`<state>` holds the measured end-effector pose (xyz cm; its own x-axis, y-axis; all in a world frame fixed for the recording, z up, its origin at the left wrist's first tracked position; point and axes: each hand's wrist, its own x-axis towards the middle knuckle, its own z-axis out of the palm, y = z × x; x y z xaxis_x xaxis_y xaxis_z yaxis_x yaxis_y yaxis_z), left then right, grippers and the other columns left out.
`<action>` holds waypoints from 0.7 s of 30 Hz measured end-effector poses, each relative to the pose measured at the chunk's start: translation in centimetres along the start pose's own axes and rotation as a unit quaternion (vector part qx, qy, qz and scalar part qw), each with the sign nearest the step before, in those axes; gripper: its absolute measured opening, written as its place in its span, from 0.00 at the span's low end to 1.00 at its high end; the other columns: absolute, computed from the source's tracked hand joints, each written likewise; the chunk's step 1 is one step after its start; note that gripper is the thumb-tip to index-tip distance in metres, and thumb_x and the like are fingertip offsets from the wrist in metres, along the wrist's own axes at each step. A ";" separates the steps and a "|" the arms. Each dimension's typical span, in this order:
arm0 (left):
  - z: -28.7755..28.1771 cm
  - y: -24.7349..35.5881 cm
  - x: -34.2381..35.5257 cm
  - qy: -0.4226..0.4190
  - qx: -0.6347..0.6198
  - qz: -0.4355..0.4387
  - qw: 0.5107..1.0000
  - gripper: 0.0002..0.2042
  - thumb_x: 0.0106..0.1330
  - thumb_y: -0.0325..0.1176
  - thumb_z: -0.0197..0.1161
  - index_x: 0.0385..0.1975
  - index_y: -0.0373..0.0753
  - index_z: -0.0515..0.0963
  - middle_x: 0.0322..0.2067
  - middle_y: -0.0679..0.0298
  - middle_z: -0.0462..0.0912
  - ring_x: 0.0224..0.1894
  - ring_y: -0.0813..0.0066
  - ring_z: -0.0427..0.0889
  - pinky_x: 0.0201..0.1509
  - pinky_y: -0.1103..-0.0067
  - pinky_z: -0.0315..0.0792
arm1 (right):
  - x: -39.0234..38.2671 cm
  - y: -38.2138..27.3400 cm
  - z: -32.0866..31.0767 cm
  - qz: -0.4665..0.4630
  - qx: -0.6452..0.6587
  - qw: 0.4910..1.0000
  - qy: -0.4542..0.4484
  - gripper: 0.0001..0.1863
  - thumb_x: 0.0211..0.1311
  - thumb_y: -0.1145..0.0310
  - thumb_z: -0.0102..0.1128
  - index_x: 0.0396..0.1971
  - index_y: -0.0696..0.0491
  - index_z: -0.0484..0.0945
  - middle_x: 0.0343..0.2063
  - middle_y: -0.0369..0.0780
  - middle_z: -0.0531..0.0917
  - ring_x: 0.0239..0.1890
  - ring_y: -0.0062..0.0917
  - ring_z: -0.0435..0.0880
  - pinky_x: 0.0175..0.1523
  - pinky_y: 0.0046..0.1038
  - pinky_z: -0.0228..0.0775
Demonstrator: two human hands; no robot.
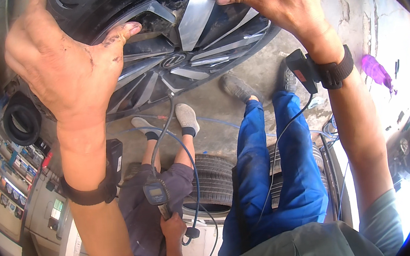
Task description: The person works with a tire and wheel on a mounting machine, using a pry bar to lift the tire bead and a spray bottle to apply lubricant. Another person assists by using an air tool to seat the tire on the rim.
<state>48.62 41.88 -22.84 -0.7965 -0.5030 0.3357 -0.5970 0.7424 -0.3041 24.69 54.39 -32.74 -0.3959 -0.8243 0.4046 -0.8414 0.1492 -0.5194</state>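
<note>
Before me stands a car wheel (191,24), a black tyre on a black and silver alloy rim. My left hand (61,58) grips its upper left edge, with the thumb against the rim and the fingers partly out of the picture. On the upper right, my right hand (284,3) holds the same wheel, its thumb on the rim's edge and its fingers cut off by the frame. An air hose (166,127) runs from the rim's lower edge to a tyre inflator gauge (156,193). A co-worker's hand (173,227) holds that gauge by its handle.
The co-worker, in dark shorts (148,206), is close on my left. Several tyres (216,178) lie behind our legs, and another tyre (21,118) is at far left. Blue hose (219,122) crosses the concrete floor. Shelves (3,173) line the left; a purple cloth (376,70) lies at right.
</note>
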 end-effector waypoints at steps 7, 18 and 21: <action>-1.4 -0.7 0.0 0.012 -0.028 0.001 1.000 0.54 0.39 0.64 0.82 0.64 0.35 0.70 0.49 0.52 0.73 0.55 0.52 0.69 0.63 0.61 0.65 | 0.6 -0.6 -2.2 0.023 0.022 0.998 -0.047 0.60 0.27 0.38 0.87 0.56 0.64 0.69 0.48 0.53 0.72 0.52 0.49 0.72 0.59 0.44 0.67; -3.5 -1.0 1.1 -0.014 -0.040 -0.033 0.999 0.54 0.43 0.71 0.75 0.65 0.35 0.70 0.50 0.52 0.71 0.54 0.51 0.70 0.62 0.59 0.66 | 4.9 -5.0 -4.9 -0.136 -0.041 0.978 -0.149 0.54 0.40 0.49 0.83 0.62 0.68 0.67 0.58 0.53 0.73 0.62 0.50 0.67 0.70 0.44 0.61; -3.7 -0.7 1.2 -0.010 -0.031 -0.027 0.999 0.54 0.43 0.70 0.75 0.65 0.35 0.69 0.50 0.52 0.71 0.54 0.51 0.69 0.62 0.59 0.66 | 4.4 -5.0 -4.5 -0.094 -0.054 0.986 -0.131 0.55 0.36 0.49 0.84 0.61 0.67 0.68 0.54 0.52 0.74 0.57 0.49 0.69 0.67 0.44 0.62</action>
<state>48.45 42.45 -18.89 -0.7651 -0.5516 0.3321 -0.6328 0.7395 -0.2295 25.53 52.49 -24.94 -0.1336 -0.9533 0.2709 -0.9303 0.0264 -0.3658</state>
